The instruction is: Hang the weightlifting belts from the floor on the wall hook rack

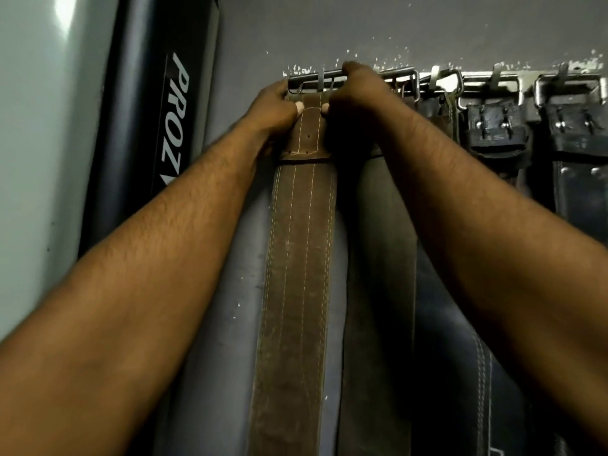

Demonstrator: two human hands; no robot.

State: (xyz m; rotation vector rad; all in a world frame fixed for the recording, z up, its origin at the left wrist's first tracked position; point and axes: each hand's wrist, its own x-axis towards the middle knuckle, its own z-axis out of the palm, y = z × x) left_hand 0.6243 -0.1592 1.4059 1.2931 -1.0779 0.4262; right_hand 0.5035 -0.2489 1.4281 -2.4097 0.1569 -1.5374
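Left hand (274, 105) and right hand (353, 93) gripping the top of a long brown leather belt (297, 258), fingers curled round it, at a metal wall hook rack (487, 81), black leather belts (574, 133) hanging beside

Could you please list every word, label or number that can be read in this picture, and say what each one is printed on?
"PROZ": white letters running down the dark upright pad left of the belts; the left forearm hides the rest of the word.
White mark at the bottom edge, on a dark belt: cut off, unreadable.
Brown belt and hook rack: no text visible.
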